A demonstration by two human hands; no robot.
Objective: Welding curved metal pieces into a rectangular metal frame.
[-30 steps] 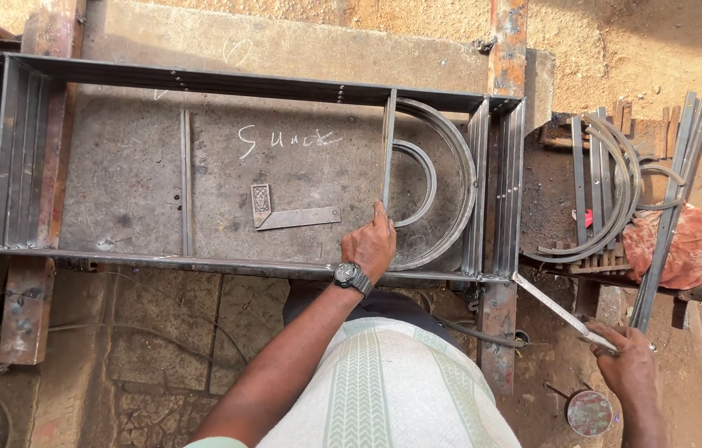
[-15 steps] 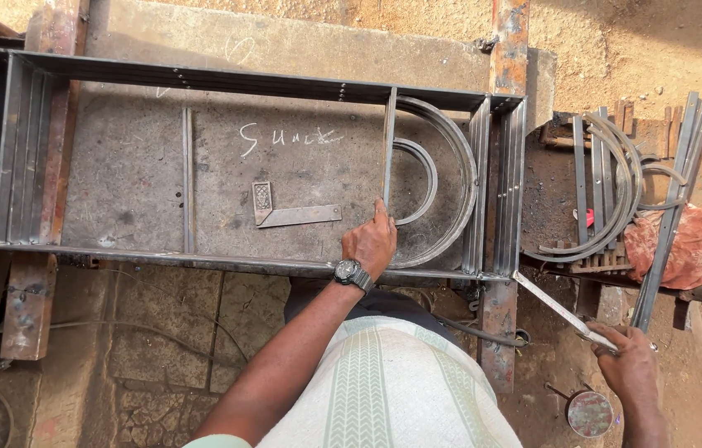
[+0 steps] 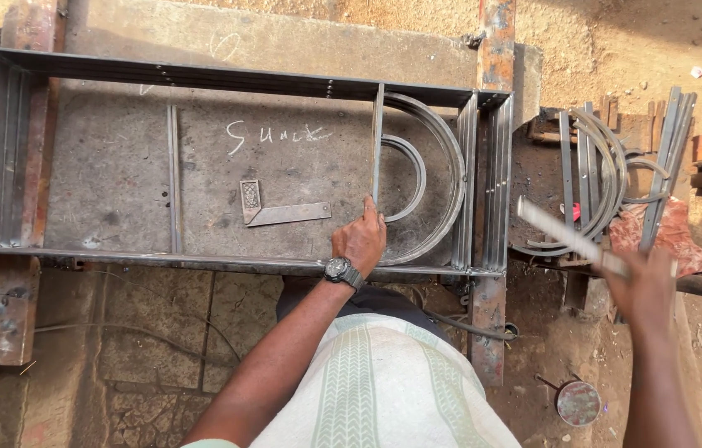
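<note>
Now the upright metal bar (image 3: 377, 149) is touched by the left hand (image 3: 361, 239), fingers bent; at 3 o'clock, a flat metal strip (image 3: 563, 235) is gripped by the right hand (image 3: 645, 286)

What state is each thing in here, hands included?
left hand: fingers pressed on the upright bar, holding nothing
upright bar: standing inside the frame
steel frame: flat on the table
right hand: raised, gripping a flat strip
flat strip: tilted, blurred
small arc: lying inside the large arc

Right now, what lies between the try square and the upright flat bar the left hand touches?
In the head view, only bare steel tabletop lies between the try square and the flat bar; the left hand sits just below.
</note>
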